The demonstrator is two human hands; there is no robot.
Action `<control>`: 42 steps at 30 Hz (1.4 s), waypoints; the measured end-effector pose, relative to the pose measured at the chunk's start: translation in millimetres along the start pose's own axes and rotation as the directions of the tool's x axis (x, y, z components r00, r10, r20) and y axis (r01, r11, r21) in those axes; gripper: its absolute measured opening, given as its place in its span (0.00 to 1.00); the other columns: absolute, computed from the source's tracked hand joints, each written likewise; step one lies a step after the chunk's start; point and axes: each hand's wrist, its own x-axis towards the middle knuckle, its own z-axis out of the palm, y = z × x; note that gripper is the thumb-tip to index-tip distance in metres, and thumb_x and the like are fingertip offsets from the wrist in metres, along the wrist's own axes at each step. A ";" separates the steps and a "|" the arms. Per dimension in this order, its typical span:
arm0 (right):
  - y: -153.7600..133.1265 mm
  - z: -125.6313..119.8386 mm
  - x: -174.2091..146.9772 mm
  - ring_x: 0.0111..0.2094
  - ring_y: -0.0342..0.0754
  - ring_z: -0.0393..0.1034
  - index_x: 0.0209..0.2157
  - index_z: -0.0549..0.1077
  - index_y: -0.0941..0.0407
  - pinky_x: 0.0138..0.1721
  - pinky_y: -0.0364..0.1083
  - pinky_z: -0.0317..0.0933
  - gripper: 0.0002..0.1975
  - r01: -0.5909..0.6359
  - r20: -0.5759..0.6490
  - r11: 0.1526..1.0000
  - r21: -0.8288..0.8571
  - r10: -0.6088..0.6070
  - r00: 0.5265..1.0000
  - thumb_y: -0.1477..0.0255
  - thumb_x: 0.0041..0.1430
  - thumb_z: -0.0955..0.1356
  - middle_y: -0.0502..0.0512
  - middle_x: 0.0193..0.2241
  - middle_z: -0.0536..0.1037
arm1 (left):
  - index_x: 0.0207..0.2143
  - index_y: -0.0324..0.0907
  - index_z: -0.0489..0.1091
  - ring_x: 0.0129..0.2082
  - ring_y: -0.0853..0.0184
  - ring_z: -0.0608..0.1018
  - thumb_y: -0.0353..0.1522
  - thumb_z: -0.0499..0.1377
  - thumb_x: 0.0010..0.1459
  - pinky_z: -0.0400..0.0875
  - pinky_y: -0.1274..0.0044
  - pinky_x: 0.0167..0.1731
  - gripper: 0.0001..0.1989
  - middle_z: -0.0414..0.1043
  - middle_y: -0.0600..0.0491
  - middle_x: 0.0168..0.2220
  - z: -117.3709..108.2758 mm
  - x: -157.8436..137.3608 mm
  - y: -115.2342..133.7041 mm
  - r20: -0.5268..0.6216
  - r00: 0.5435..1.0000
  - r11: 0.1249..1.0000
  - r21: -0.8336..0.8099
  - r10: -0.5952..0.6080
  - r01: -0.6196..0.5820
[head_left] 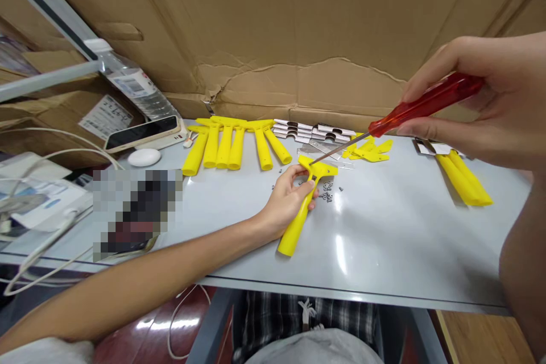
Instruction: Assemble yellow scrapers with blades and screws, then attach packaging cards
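Note:
My left hand (286, 203) is closed around the neck of a yellow plastic scraper handle (297, 226), which tilts with its round grip end toward me. In my right hand (490, 91) is a screwdriver (430, 103) with a clear red handle. Its thin shaft slants down to the left, and the tip meets the left side of the scraper's wide head. Just right of the left fingers lie several small screws (327, 192) in a loose pile. Behind the scraper are clear flat strips (326, 151) and loose yellow plastic pieces (371, 151).
Several yellow handles (231, 145) line the back left, beside stacked white-and-black blade pieces (294, 129). Two scrapers (464, 179) lie at right. A phone (143, 133), a water bottle (135, 88), a white oval case (144, 157) and cables crowd the left. Cardboard (319, 28) walls the back.

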 end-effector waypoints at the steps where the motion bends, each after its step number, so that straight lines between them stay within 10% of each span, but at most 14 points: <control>1: -1.0 -0.3 0.3 0.33 0.43 0.76 0.41 0.75 0.45 0.29 0.45 0.65 0.12 0.007 -0.014 1.000 -0.008 -0.007 1.000 0.58 0.58 0.75 0.42 0.35 0.81 | 0.45 0.39 0.67 0.29 0.71 0.75 0.28 0.65 0.56 0.66 0.79 0.20 0.15 0.67 0.47 0.49 -0.1 0.1 -0.2 -0.001 1.000 1.000 0.000 -0.001 0.001; 42: -2.4 0.8 2.0 0.36 0.48 0.77 0.41 0.73 0.43 0.31 0.50 0.70 0.10 0.041 0.047 0.998 0.058 -0.043 0.998 0.63 0.57 0.72 0.46 0.40 0.80 | 0.44 0.40 0.67 0.29 0.71 0.76 0.28 0.65 0.55 0.67 0.79 0.20 0.14 0.69 0.48 0.44 1.4 -1.5 1.9 -0.009 1.000 1.000 0.003 -0.014 0.014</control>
